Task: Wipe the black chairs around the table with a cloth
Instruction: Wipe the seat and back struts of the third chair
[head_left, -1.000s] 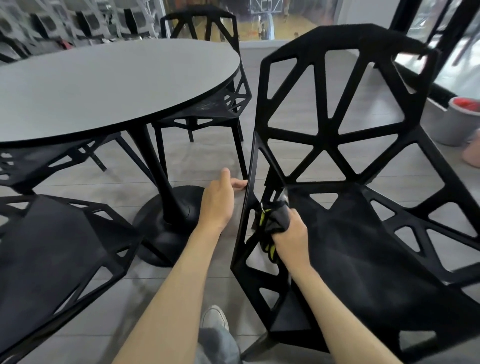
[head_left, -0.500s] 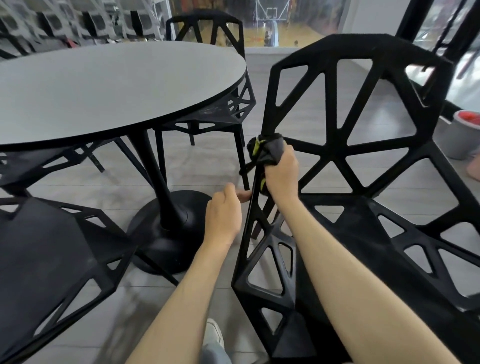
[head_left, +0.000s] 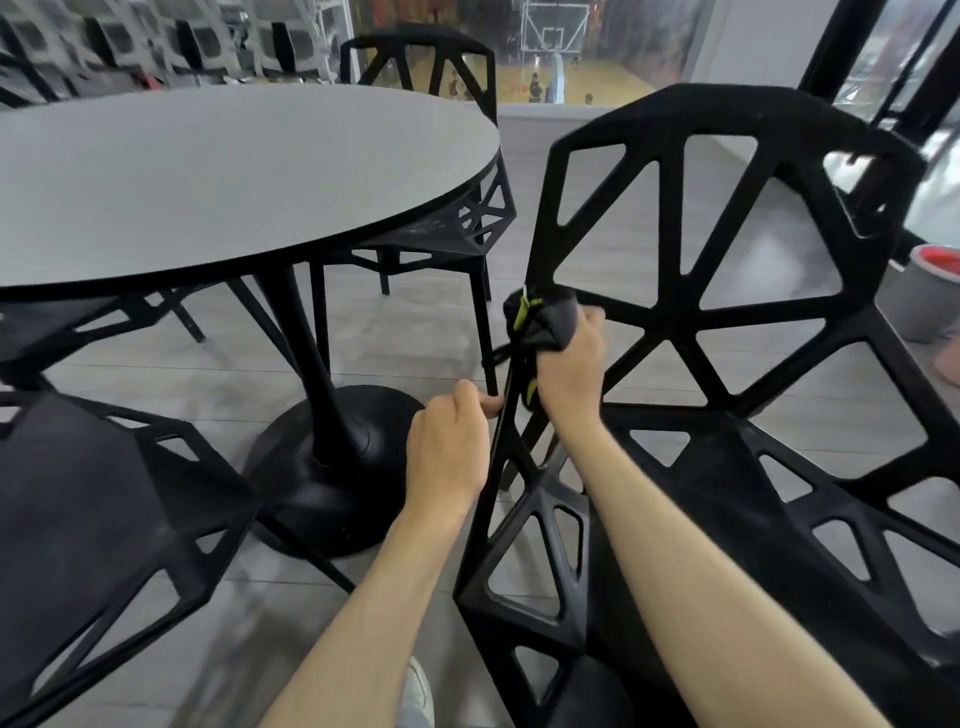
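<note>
Right hand (head_left: 569, 366) curled around dark cloth (head_left: 545, 325), pressed against left edge of near-right black chair (head_left: 675, 322). Left hand (head_left: 447, 449) gripping same edge, just below.

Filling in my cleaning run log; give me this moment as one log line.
step: wiping chair frame | right hand: grips cloth on near black chair left edge | left hand: holds same edge lower

1. Near black lattice-frame chair (head_left: 675, 332): seat runs off the right and bottom edges.
2. Left hand (head_left: 449, 449): fingertips hidden behind the chair's side bar.
3. Dark cloth with yellow-green trim (head_left: 545, 325): mostly bunched inside the right hand (head_left: 571, 371).
4. Grey bucket with red contents (head_left: 930, 291): cut by the right edge.
</note>
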